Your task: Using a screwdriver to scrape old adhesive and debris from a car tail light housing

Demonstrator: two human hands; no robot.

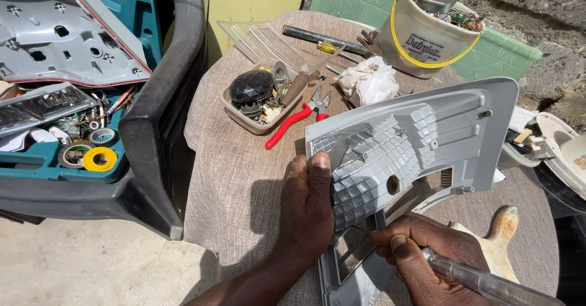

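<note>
Fingers of the left hand pinched the grey lamp housing's edge, thumb on top, tilting it above the cloth-covered table; the right hand closed around a clear-handled tool, apparently working the lower frame; steadiness seemed needed; both wrists rose from below.

Housing on table, between hands. Pliers and tray behind it; bucket far right; toolbox left of table.
</note>
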